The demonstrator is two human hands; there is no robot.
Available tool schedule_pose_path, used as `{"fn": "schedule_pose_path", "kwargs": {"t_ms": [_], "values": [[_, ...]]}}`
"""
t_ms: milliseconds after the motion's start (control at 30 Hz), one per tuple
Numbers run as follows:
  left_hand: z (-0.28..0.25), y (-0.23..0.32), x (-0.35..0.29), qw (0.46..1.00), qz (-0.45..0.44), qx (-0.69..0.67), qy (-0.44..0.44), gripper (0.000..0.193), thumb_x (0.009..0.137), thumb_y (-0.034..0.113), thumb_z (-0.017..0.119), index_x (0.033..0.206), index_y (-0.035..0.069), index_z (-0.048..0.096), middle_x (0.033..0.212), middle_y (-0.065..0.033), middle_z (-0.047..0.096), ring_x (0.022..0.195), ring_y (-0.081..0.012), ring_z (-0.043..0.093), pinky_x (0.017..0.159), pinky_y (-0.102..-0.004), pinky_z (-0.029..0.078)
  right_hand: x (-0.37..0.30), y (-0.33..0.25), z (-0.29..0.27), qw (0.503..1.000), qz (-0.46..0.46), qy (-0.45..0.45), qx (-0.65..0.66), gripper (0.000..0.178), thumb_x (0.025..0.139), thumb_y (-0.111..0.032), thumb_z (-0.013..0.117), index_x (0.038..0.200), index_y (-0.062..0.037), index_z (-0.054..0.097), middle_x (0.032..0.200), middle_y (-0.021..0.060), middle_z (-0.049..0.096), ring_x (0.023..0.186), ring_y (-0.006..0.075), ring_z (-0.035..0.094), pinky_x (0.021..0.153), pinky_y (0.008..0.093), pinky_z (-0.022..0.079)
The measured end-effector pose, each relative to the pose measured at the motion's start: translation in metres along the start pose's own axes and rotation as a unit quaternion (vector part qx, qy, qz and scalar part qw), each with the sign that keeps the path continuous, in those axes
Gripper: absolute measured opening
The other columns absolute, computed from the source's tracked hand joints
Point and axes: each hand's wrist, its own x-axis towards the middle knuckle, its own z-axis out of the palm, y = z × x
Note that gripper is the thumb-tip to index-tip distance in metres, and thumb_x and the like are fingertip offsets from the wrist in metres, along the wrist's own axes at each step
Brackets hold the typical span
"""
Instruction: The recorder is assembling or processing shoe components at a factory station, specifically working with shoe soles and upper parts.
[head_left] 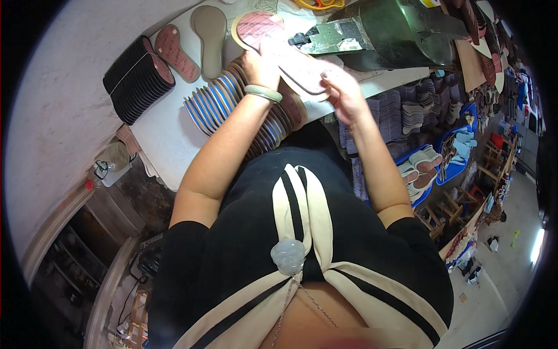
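Observation:
Both my hands hold a shoe sole [301, 71] with a pinkish top and a tan rim, under bright light beside the head of a dark green sewing machine [401, 36]. My left hand [261, 68], a pale green bangle at its wrist, is closed on the sole's near edge around its middle. With fingers and thumb, my right hand [344, 92] grips the narrower end. The sole's wide end lies to the left of the machine's needle area [299, 39]. Glare washes out the sole's middle, and my left fingers are partly hidden.
Left of my forearm, a row of soles with blue and tan edges [232, 96] lies on the white table [165, 142]. Beyond are a tied black bundle of soles [136, 78], a pink sole [176, 53] and a beige sole [209, 38]. Blue baskets [456, 148] with shoe parts stand right.

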Motion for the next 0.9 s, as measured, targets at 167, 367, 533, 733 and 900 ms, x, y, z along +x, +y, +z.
{"fn": "schedule_pose_path", "kwargs": {"t_ms": [167,367,533,733,900], "values": [[-0.012,-0.002,0.044,0.943,0.235,0.231,0.053,0.047,0.087,0.033,0.058,0.109,-0.007,0.051,0.103,-0.02,0.058,0.093,-0.0271,0.056,0.084,-0.0405,0.042,0.0,0.019,0.024,0.977,0.151,-0.148,0.024,0.031,0.092,-0.023,0.051,0.106,0.0034,0.056,0.082,0.0093,0.062,0.067,0.0132,0.058,0.06,0.0235,0.048],[-0.009,0.106,0.071,0.598,0.597,0.337,-0.416,0.054,0.08,0.046,0.057,0.121,0.011,0.055,0.111,-0.0137,0.061,0.102,-0.0298,0.056,0.092,-0.0404,0.04,0.019,0.033,0.042,0.991,0.093,-0.078,0.051,0.024,0.093,-0.02,0.05,0.097,0.0027,0.058,0.075,0.0045,0.058,0.054,0.0064,0.047,0.046,0.0184,0.038],[-0.003,0.107,0.097,0.573,0.321,0.46,-0.598,0.044,0.081,0.035,0.063,0.116,0.01,0.059,0.11,-0.0085,0.064,0.102,-0.0245,0.058,0.085,-0.0348,0.046,0.028,0.031,0.057,0.995,0.073,-0.057,0.048,0.022,0.092,-0.019,0.052,0.088,0.0015,0.06,0.069,0.0021,0.057,0.052,0.0042,0.044,0.041,0.0157,0.031],[-0.01,0.114,0.088,0.564,0.214,0.56,-0.568,0.034,0.088,0.033,0.055,0.117,0.014,0.061,0.117,-0.0062,0.061,0.108,-0.0252,0.055,0.095,-0.0365,0.04,0.033,0.028,0.054,0.998,0.048,-0.032,-0.017,0.026,0.091,-0.023,0.054,0.083,0.0002,0.063,0.06,-0.0015,0.054,0.046,0.0043,0.041,0.042,0.017,0.029],[-0.022,0.087,0.084,0.597,0.245,0.568,-0.511,0.035,0.089,0.035,0.054,0.121,0.023,0.056,0.103,-0.0123,0.065,0.095,-0.0294,0.061,0.085,-0.0376,0.046,0.039,0.019,0.04,0.994,0.033,-0.056,-0.086,0.028,0.091,-0.024,0.054,0.08,0.0008,0.063,0.058,-0.002,0.054,0.046,0.0048,0.042,0.043,0.0174,0.03]]}}
